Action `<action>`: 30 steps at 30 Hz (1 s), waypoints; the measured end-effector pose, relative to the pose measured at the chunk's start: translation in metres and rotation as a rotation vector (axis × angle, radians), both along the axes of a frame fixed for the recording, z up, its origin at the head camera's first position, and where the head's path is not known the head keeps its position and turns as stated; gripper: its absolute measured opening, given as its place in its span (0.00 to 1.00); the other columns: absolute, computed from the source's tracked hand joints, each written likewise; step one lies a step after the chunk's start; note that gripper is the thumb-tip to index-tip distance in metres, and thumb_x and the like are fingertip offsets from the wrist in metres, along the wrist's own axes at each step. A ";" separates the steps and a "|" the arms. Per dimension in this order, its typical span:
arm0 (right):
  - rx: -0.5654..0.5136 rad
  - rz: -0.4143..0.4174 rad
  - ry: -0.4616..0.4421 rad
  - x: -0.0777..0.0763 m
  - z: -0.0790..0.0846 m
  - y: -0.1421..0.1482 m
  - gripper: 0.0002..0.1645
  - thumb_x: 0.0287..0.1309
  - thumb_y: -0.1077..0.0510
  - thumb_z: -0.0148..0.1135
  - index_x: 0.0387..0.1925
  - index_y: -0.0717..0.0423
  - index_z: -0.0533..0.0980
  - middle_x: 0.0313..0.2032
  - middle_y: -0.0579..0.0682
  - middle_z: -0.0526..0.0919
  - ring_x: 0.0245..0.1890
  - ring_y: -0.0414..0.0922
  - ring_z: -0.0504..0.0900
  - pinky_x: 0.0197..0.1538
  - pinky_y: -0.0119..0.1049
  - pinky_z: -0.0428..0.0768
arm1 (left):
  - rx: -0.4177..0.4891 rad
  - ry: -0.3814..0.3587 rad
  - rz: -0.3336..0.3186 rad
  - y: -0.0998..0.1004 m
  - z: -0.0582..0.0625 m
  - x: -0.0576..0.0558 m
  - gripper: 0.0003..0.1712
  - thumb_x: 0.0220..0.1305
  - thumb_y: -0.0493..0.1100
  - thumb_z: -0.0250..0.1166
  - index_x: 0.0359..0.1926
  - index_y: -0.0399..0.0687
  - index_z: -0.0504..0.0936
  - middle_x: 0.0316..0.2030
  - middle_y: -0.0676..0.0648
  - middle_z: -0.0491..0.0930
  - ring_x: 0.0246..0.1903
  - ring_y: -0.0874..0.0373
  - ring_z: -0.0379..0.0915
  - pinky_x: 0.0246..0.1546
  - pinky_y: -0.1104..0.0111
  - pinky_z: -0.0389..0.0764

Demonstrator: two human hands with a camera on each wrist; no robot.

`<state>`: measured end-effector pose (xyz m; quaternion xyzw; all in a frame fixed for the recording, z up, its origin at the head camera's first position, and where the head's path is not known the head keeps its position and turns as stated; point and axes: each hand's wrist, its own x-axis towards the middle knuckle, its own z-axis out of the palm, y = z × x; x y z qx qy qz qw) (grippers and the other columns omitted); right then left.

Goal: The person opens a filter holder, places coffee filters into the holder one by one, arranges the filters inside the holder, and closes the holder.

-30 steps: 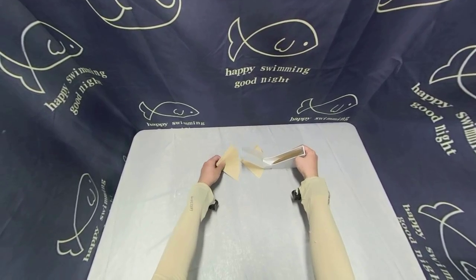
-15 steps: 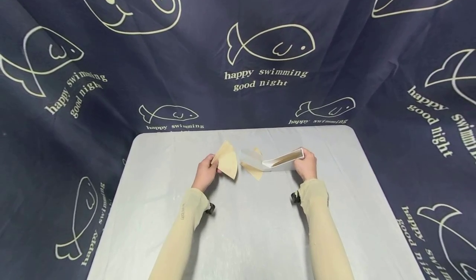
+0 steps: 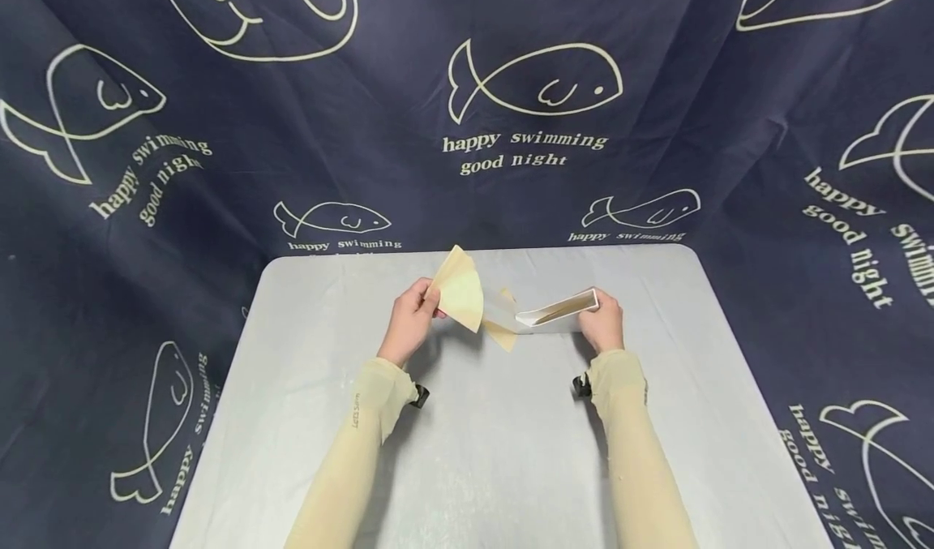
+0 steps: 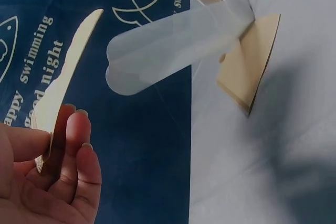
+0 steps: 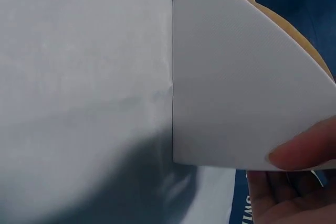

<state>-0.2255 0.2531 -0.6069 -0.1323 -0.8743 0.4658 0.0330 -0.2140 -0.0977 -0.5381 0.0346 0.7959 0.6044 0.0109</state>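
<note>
The left hand [image 3: 412, 326] is lifting the paper filter [image 3: 460, 298] higher, pinching its corner above the table [image 3: 306, 387]; it looks light and floppy. The right hand [image 3: 601, 326] is gripping the white box [image 3: 558, 312].

grey table [image 3: 481, 452], navy fish-print cloth [image 3: 219, 168]

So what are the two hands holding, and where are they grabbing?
The left hand pinches a tan fan-shaped paper filter at its narrow corner. The right hand grips the white holder box by its right end.
</note>
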 end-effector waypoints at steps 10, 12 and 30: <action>-0.064 -0.011 0.350 0.006 0.038 0.017 0.44 0.45 0.82 0.49 0.67 0.61 0.74 0.58 0.64 0.79 0.59 0.59 0.78 0.68 0.47 0.75 | -0.004 0.011 -0.017 0.001 0.003 0.003 0.12 0.80 0.42 0.55 0.49 0.41 0.83 0.32 0.40 0.85 0.34 0.43 0.84 0.41 0.59 0.83; -0.071 -0.016 0.448 0.009 0.064 0.004 0.34 0.55 0.81 0.54 0.64 0.66 0.75 0.55 0.68 0.80 0.55 0.61 0.80 0.64 0.40 0.76 | 0.003 0.011 -0.028 0.002 0.002 0.004 0.12 0.80 0.43 0.56 0.49 0.41 0.83 0.32 0.38 0.85 0.35 0.41 0.84 0.42 0.59 0.82; -0.295 0.285 0.194 0.002 0.084 -0.115 0.12 0.64 0.60 0.72 0.45 0.65 0.86 0.36 0.59 0.89 0.30 0.32 0.81 0.37 0.22 0.79 | -0.031 0.026 -0.132 0.025 -0.002 0.013 0.10 0.79 0.43 0.57 0.48 0.42 0.82 0.32 0.44 0.85 0.32 0.53 0.83 0.36 0.69 0.80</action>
